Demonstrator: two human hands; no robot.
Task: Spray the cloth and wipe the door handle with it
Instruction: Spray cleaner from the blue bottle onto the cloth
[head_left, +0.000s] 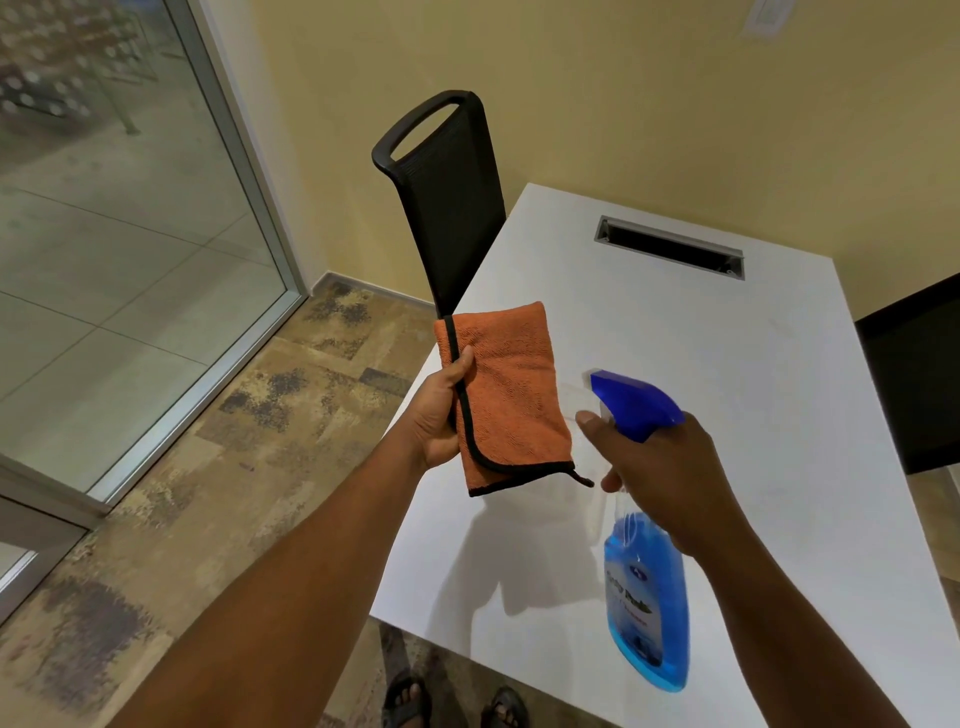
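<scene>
Above the white table (701, 364), left hand (439, 413) pinching the folded orange cloth (511, 397), thumb on front; at 3 o'clock of it, right hand (660, 467) wrapped round the blue spray bottle (647, 587), nozzle pointing at the cloth; black chair (449, 208) at 12 o'clock

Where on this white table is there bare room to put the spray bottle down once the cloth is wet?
The white table is bare almost everywhere. The widest patch lies between the cable slot and the right hand holding the spray bottle. The near strip below the orange cloth in the left hand is also free. Only the edges by the black chairs are tighter.
</scene>
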